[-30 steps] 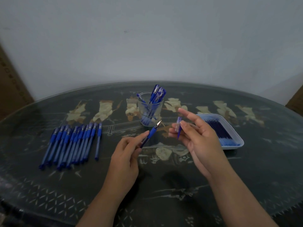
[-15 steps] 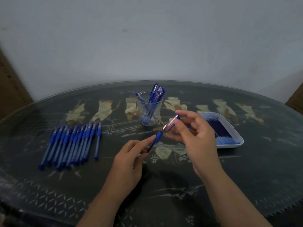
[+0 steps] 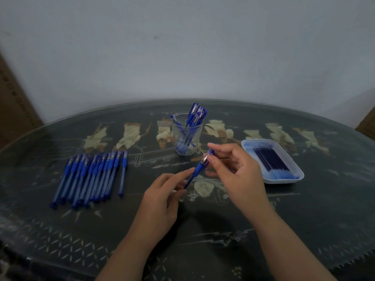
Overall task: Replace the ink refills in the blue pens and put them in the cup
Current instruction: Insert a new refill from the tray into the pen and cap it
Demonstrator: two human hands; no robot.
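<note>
Just in front of the cup (image 3: 187,138), my left hand (image 3: 160,199) fingers pinch the blue pen (image 3: 197,170) low on the barrel, right hand (image 3: 237,175) fingers pinching its top end.

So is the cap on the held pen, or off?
On: the cap sits over the tip of the pen, pinched by the right hand. Fully seated: cannot tell.

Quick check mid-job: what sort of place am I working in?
Likely a room in a home, not a workshop: an oval glass-topped table with inlaid ornament, near a plain painted wall, and what looks like a cardboard box at the left.
</note>
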